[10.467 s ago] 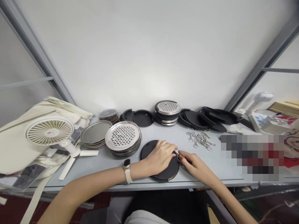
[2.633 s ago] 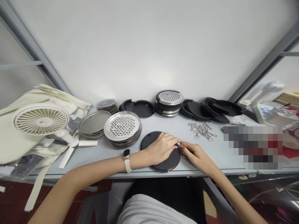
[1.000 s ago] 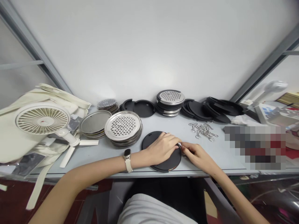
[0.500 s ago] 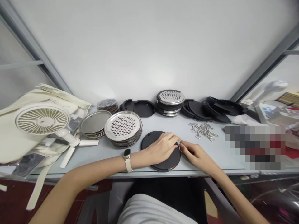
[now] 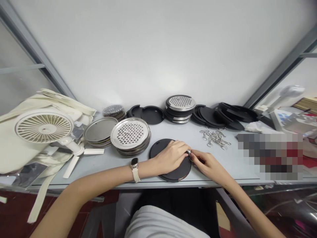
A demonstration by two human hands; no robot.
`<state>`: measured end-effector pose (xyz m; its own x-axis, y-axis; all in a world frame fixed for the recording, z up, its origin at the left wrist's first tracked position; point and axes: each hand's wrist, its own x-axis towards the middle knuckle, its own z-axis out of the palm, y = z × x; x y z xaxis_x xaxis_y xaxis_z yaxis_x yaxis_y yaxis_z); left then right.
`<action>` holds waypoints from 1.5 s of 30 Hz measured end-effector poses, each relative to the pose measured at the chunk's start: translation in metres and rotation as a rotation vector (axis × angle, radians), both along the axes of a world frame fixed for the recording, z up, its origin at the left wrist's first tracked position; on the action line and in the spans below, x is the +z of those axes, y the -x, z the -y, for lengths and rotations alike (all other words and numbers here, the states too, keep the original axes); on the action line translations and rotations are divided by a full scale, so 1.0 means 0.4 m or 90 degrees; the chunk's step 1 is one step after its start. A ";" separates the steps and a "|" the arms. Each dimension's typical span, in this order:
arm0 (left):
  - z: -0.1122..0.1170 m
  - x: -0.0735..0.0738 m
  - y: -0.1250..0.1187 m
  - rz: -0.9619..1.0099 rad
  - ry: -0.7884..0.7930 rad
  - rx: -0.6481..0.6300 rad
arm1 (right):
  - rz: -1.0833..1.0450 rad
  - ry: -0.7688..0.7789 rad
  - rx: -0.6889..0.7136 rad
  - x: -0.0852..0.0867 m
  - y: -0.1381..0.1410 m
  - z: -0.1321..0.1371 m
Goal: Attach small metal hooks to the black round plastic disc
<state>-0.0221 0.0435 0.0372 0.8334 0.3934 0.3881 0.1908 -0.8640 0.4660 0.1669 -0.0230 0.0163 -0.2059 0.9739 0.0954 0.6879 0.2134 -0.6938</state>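
A round black disc (image 5: 158,148) lies flat near the front edge of the grey table (image 5: 237,168). My left hand (image 5: 170,157) rests on top of it, fingers curled and pressing it down; a watch is on that wrist. My right hand (image 5: 206,163) is at the disc's right rim, fingers pinched on a small metal clip (image 5: 189,152) that touches the rim. Both hands meet at that clip.
A pile of loose metal clips (image 5: 216,138) lies right of the hands. Perforated steel discs (image 5: 130,134), plain steel discs (image 5: 99,130), a perforated stack (image 5: 180,104) and black discs (image 5: 223,117) line the back. A white fan (image 5: 43,127) on a cloth bag stands left.
Almost nothing has moved. Both hands stay at the disc's right rim, with small finger shifts around the metal clip.
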 end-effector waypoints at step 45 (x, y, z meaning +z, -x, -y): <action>0.000 -0.007 -0.002 -0.018 -0.005 0.009 | -0.005 -0.020 0.013 0.004 -0.002 0.002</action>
